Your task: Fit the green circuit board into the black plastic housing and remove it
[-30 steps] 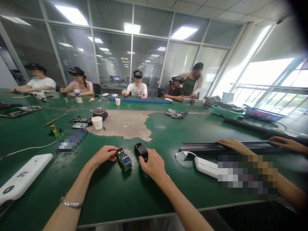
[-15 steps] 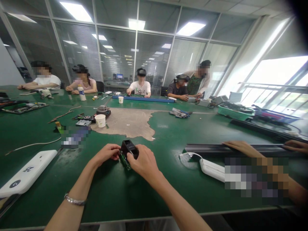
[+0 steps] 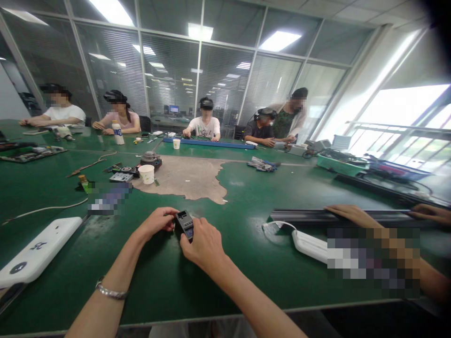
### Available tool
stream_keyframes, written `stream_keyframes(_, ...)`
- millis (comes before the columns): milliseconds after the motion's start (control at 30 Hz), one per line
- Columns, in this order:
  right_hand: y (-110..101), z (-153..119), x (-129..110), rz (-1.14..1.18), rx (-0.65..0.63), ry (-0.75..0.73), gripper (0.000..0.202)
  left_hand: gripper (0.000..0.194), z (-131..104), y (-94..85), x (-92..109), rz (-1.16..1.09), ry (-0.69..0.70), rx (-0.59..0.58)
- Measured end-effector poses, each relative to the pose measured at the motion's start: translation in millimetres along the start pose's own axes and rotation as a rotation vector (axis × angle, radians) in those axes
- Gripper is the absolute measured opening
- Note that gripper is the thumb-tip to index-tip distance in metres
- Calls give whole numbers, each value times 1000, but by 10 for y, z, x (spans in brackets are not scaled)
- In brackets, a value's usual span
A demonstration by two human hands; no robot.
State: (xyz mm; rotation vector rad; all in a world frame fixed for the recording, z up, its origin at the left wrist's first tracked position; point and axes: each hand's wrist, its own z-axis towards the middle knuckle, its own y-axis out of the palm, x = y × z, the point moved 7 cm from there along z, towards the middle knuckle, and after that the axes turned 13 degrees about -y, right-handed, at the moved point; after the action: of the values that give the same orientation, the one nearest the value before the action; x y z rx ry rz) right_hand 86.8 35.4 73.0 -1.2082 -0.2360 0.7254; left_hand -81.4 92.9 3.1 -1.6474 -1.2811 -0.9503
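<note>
Both my hands hold a small dark box-shaped electronic device above the green table. Its grey face, with a slot, small buttons and a bluish area like a screen, is turned up towards me. My left hand is closed at the device's left edge, thumb and fingers pinching there. From the right, my right hand wraps its thumb and fingers round the body and covers part of it. What lies under the device is hidden.
A white power bank lies at left, with a paper cup and electronic parts beyond. At right, a neighbour's hand rests on a long black profile; a white device lies nearer. Gloves lie further back.
The device has turned in my hands: its grey face now shows upward, and the green circuit board seen before is out of sight. My right hand has shifted slightly left and down.
</note>
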Motion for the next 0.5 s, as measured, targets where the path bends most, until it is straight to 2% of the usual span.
stream_keyframes(100, 51, -12, 22, 0, 9, 12, 30, 37, 10, -21, -7, 32, -3, 39)
stream_keyframes(300, 105, -30, 45, 42, 45, 49, 30, 36, 20, 4, -14, 32, -3, 3)
stream_keyframes(500, -127, -2, 33, 93, 128, 50, 31, 28, -25, 40, 28, 9, 19, -48)
